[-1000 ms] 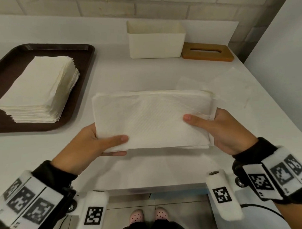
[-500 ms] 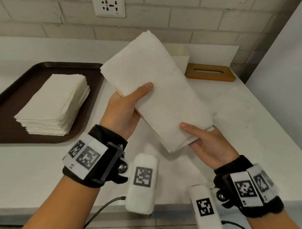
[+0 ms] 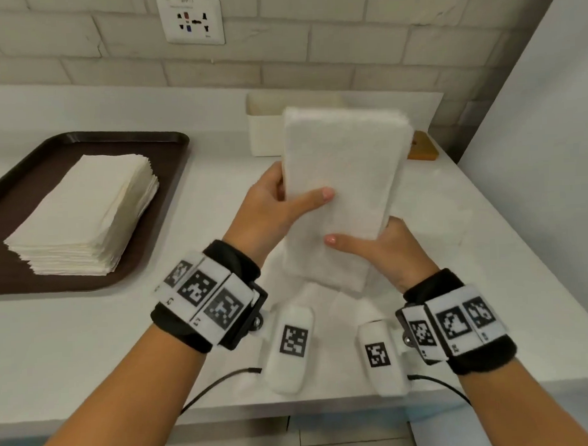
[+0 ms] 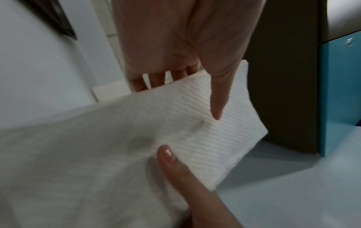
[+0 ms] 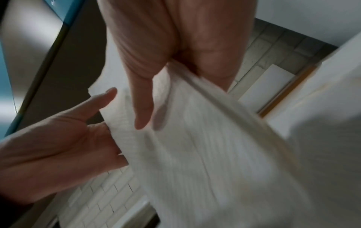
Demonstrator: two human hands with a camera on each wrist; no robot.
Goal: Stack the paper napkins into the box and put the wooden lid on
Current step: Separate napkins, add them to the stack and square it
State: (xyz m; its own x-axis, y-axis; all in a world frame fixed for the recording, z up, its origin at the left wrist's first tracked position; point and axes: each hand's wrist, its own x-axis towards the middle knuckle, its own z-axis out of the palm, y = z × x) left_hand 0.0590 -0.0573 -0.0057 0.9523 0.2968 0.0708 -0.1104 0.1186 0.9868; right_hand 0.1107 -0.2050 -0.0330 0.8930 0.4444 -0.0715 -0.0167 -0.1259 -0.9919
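Both hands hold a thick white bundle of paper napkins (image 3: 344, 167) on end above the counter, its long side nearly vertical. My left hand (image 3: 305, 197) grips its left edge, thumb across the front and fingers behind. My right hand (image 3: 360, 241) pinches the lower right corner the same way. The left wrist view shows the embossed napkin bundle (image 4: 195, 128) under the left thumb; the right wrist view shows the napkin bundle (image 5: 215, 154) blurred. The open white box (image 3: 264, 127) stands right behind the bundle, partly hidden. The wooden lid (image 3: 424, 148) peeks out to its right.
A dark brown tray (image 3: 116, 137) at the left holds a tall napkin stack (image 3: 82, 213). Loose white sheets (image 3: 432, 214) lie on the counter under and right of the hands. A brick wall with a socket (image 3: 190, 19) closes the back, a white wall the right.
The bundle went from lying flat and level near the counter's front edge to standing on end, lifted toward the box. My left hand swung up and forward; the right stayed at the lower end.
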